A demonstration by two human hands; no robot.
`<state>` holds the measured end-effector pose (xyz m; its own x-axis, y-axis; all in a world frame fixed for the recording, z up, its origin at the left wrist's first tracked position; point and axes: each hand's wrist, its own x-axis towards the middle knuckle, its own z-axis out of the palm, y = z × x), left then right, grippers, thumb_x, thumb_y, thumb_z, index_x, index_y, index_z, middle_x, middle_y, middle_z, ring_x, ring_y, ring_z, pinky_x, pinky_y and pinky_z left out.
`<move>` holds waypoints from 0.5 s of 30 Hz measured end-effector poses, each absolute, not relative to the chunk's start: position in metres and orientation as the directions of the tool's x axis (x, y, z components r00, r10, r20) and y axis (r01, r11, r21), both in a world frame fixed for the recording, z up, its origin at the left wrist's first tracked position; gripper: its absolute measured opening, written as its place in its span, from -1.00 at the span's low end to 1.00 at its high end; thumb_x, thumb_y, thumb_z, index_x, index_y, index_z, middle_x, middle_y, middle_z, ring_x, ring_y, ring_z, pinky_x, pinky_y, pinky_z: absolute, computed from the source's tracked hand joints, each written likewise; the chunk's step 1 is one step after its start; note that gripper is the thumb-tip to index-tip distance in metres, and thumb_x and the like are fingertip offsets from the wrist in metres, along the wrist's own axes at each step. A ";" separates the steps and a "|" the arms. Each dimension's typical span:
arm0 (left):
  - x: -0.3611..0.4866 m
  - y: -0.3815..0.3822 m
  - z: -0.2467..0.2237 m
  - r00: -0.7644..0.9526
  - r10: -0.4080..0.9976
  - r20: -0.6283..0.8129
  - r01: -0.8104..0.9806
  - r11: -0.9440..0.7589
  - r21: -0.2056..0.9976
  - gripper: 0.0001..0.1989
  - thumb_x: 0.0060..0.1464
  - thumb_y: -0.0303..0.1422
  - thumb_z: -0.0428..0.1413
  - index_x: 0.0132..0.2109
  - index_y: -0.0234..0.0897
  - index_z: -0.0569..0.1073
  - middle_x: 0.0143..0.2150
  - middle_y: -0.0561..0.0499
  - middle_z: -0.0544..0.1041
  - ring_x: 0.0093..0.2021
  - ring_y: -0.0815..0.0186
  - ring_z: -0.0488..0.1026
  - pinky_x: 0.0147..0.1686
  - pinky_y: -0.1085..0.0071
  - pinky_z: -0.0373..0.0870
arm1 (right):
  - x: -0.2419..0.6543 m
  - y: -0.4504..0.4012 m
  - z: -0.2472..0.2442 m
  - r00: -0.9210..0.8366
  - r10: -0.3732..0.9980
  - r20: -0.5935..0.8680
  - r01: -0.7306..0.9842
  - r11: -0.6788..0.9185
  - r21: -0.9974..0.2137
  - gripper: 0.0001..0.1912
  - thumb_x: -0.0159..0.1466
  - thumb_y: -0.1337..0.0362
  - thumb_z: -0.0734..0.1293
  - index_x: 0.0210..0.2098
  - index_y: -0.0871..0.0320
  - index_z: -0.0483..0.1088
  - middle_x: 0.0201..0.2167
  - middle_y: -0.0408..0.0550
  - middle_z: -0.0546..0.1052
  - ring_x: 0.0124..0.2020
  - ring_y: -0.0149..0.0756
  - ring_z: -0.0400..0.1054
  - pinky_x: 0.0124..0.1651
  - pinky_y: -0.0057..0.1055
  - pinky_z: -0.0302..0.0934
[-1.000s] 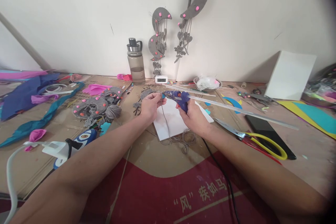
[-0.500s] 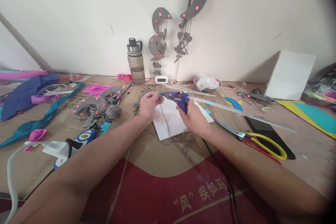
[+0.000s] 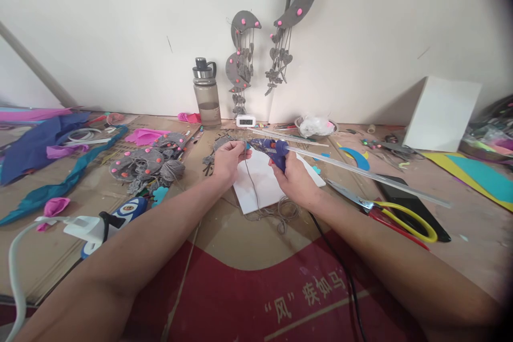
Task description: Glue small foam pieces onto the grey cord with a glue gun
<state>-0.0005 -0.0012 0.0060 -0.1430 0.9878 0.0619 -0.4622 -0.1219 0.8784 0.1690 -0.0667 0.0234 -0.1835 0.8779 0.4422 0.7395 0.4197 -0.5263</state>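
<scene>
My right hand (image 3: 290, 173) is wrapped round the grip of a blue glue gun (image 3: 268, 147), with a long clear glue stick (image 3: 360, 171) sticking out of its back to the right. The nozzle points left at the fingertips of my left hand (image 3: 230, 160). Those fingers are pinched on a small blue-green piece (image 3: 247, 146), mostly hidden. A grey yarn (image 3: 253, 184) hangs from there and lies in loops at the near edge of a white board (image 3: 248, 195) under both hands.
Scissors (image 3: 385, 214) lie by a black phone (image 3: 433, 219) on the right. A bottle (image 3: 207, 99) and small clock (image 3: 246, 121) stand behind. Grey felt moons with yarn (image 3: 146, 163) and a white plug (image 3: 86, 227) are on the left; a black cord (image 3: 340, 262) runs nearer me.
Both hands keep nearly the same pose. The blue-green piece at my left fingertips has shifted or turned slightly near the nozzle; the whole view has moved a little.
</scene>
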 end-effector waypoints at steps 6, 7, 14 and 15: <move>-0.004 0.004 0.005 -0.179 0.981 0.076 -0.474 -0.153 0.867 -0.82 -0.19 -0.40 0.27 -0.46 -0.35 0.40 -0.54 0.06 0.45 -0.52 0.39 0.46 -0.42 0.42 0.41 | 0.170 -0.068 0.022 -0.173 0.884 0.435 0.710 0.418 -0.567 -0.71 0.24 0.27 0.19 -0.04 0.17 0.17 -0.22 0.13 0.51 -0.23 -0.12 0.42 -0.19 -0.24 0.28; -0.004 0.005 0.005 -0.185 0.980 0.074 -0.476 -0.155 0.866 -0.82 -0.19 -0.40 0.26 -0.46 -0.34 0.39 -0.54 0.06 0.45 -0.52 0.40 0.46 -0.43 0.42 0.40 | 0.170 -0.067 0.022 -0.171 0.887 0.430 0.691 0.419 -0.589 -0.73 0.23 0.29 0.19 -0.06 0.16 0.18 -0.22 0.10 0.51 -0.25 -0.15 0.42 -0.21 -0.26 0.28; -0.004 0.007 0.003 -0.214 0.970 0.117 -0.418 -0.199 0.886 -0.85 -0.15 -0.39 0.24 -0.44 -0.33 0.40 -0.52 0.07 0.44 -0.52 0.40 0.44 -0.47 0.44 0.37 | 0.193 -0.041 0.027 0.011 0.970 0.242 0.810 0.133 -0.571 -0.86 0.20 0.21 0.23 -0.29 0.14 0.31 -0.33 0.09 0.54 -0.32 -0.15 0.42 -0.32 -0.33 0.21; -0.004 0.006 0.003 -0.214 0.965 0.149 -0.381 -0.223 0.897 -0.85 -0.14 -0.38 0.24 -0.43 -0.32 0.41 -0.52 0.07 0.44 -0.51 0.40 0.43 -0.49 0.46 0.34 | 0.197 -0.036 0.026 0.017 0.976 0.216 0.838 0.104 -0.536 -0.84 0.20 0.17 0.24 -0.35 0.14 0.32 -0.37 0.10 0.54 -0.32 -0.13 0.42 -0.32 -0.33 0.20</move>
<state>-0.0037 0.0060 0.0031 -0.2141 0.9653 0.1495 -0.3811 -0.2234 0.8971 0.1974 -0.0362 0.0262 0.0174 0.9763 0.2159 0.8378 0.1036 -0.5361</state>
